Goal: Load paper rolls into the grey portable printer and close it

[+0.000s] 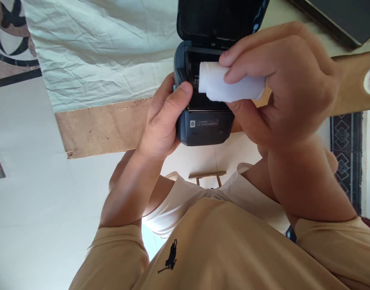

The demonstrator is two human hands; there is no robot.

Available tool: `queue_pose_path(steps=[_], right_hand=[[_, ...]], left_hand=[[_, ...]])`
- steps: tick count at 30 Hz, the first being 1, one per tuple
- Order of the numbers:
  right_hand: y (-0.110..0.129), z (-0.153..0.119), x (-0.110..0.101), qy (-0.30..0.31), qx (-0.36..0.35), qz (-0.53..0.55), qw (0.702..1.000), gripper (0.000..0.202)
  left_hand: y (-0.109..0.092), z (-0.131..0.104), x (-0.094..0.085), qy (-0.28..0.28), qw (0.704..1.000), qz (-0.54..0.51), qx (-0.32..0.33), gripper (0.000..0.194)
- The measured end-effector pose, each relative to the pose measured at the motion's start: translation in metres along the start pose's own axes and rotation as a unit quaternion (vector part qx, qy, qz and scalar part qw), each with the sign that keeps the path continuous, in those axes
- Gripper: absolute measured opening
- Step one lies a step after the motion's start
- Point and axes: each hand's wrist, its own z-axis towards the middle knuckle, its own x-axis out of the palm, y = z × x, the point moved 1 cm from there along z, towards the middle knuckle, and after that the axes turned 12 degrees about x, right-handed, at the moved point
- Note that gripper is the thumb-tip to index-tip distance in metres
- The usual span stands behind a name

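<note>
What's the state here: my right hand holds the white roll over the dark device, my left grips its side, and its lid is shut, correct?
Not quite: the lid is open, as the head view shows. The right hand does hold the white roll over the dark device, and the left hand grips its side.

My notes, colours only. Printer [200, 133]: dark blue-grey body, near-black interior with small pale lettering; lid [218, 20] glossy black with bluish glints along one edge. Label [192, 123] white, dark symbol. Paper roll [236, 86]: plain white, faintly lavender in shade. Cloth [109, 48]: pale mint, no print. Board [103, 131]: tan-brown with darker specks. My shirt [221, 249]: tan, one black emblem [171, 257] on it. My shorts [194, 195]: off-white. Stool [207, 175]: light brown. Floor [52, 185]: whitish; patterned band [346, 141] black with paler nested diamonds; corner panel [9, 38] mottled brownish pink, bold dark curves.
</note>
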Motion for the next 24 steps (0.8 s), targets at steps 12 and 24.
queue_pose_path(steps=[12,24], right_hand=[[0.001,-0.002,0.006,-0.041,-0.008,0.063,0.997,0.026],[-0.002,0.004,0.013,-0.071,-0.024,0.131,0.989,0.013]], left_hand=[[0.001,-0.001,0.0,-0.006,1.0,0.011,0.009,0.029],[0.003,-0.001,0.006,-0.012,1.0,-0.025,0.015,0.025]])
